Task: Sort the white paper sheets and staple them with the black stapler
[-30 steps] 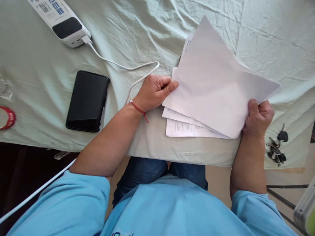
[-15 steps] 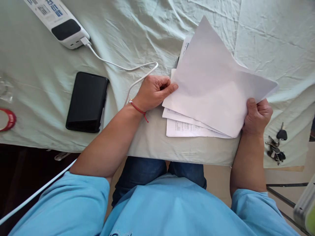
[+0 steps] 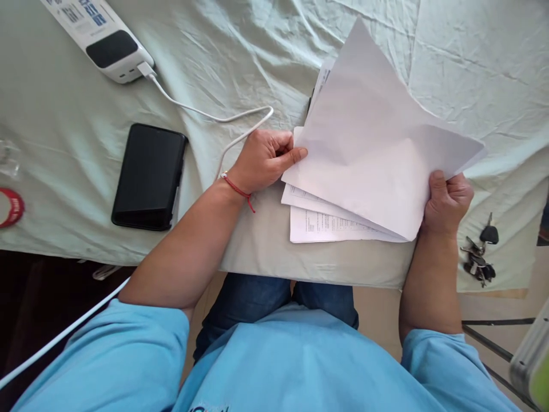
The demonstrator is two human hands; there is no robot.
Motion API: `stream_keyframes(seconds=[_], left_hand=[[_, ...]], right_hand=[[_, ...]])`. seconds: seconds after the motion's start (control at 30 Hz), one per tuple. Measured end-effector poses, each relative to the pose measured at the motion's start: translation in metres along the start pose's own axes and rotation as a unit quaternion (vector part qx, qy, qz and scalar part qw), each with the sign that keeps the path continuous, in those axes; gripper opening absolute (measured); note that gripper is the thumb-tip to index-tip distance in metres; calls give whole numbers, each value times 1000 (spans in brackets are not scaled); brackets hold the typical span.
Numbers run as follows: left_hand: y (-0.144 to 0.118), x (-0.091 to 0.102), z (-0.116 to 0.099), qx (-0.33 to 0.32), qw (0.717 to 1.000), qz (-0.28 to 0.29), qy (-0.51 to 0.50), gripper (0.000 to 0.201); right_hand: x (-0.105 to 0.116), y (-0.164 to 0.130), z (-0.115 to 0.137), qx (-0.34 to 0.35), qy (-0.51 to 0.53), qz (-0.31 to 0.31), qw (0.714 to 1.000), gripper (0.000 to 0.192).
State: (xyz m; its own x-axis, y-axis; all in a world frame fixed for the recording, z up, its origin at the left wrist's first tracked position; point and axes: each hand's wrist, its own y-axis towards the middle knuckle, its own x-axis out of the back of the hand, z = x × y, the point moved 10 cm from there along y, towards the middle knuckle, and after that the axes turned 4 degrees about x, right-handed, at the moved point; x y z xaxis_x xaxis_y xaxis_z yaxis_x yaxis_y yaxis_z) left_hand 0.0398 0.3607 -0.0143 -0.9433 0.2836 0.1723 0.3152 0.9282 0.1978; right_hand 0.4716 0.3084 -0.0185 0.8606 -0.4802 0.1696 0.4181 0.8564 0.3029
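Observation:
A blank white sheet of paper is held tilted above a small stack of printed pages near the table's front edge. My left hand pinches the sheet's left edge with thumb and fingers. My right hand grips its lower right corner, thumb on top. The sheet hides most of the stack beneath it.
A pale green cloth covers the table. A black phone lies left of my left hand. A white power bank with a white cable sits at the far left. Keys lie by my right wrist. A red-rimmed lid is at the left edge.
The sheet has lifted slightly, its top corner now a little higher. Both hands keep the same hold and have barely shifted.

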Motion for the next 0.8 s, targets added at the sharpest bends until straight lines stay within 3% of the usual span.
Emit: stream_keyframes(seconds=[0.23,0.47,0.63,0.8], left_hand=[[0,1,-6,-23,1000,0,-7,67],[0,-5,-3,24,991,43,-124,23],[0,-9,-9,16,991,74,-112,27],[-1,-6,-3,28,997,51,-47,32]], right_hand=[[3,1,4,9,23,-12,1000,57],[8,4,0,2,52,-34,998,55],[11,6,-3,-1,60,-45,997,52],[13,5,-3,-14,65,-57,996,44]])
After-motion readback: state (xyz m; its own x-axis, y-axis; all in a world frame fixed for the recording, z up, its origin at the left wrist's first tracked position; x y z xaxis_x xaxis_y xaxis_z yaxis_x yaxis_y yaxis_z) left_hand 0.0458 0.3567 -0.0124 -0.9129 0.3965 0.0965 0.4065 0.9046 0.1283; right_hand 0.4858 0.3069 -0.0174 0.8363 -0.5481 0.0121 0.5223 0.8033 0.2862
